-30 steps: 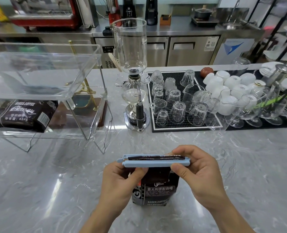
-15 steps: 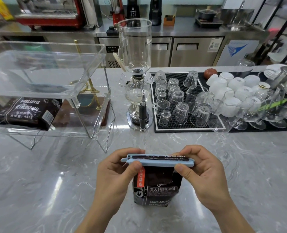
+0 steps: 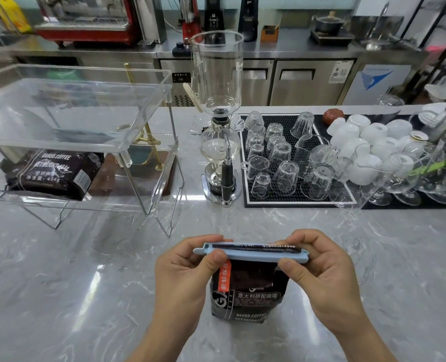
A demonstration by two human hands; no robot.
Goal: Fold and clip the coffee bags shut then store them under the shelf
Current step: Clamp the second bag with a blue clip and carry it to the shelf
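A dark coffee bag [image 3: 250, 291] with an orange label stands upright on the marble counter near the front edge. A light blue clip [image 3: 253, 253] spans its folded top. My left hand [image 3: 185, 273] pinches the clip's left end between thumb and fingers. The clip's right end is pinched by my right hand [image 3: 321, 278]. A second dark coffee bag [image 3: 54, 173] lies flat on the lower level of the clear acrylic shelf [image 3: 148, 142] at the left.
A glass siphon coffee maker [image 3: 219, 121] stands behind the bag. To its right a black mat [image 3: 292, 199] holds several upturned glasses, with white cups [image 3: 368, 142] and stemmed glasses beyond. A steel counter with machines runs along the back.
The view has shifted slightly. Both hands keep their pinch on the clip; the left thumb has slid a little along it and the bag's orange label shows more.
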